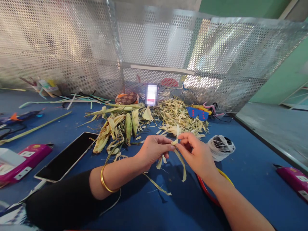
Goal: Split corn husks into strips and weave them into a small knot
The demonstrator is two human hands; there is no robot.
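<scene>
Above the blue table, a pale strip of corn husk (181, 165) is pinched between both hands, its ends hanging below and one short end sticking up. My left hand (154, 150), with a gold bangle at the wrist, grips it between thumb and forefinger. My right hand (196, 155) pinches the same piece from the other side, the fingertips of both hands almost meeting. A narrow loose husk strip (157, 184) lies on the table below. Behind the hands are whole corn husks (128, 126) and a heap of shredded husk (176, 112).
A spool of white string (220, 147) stands right of my right hand, near a red and yellow ring (208, 192). A phone or tablet (67, 157) and a magenta power strip (31, 160) lie left; another magenta power strip (295, 179) lies right. A perforated metal screen (154, 41) closes the back.
</scene>
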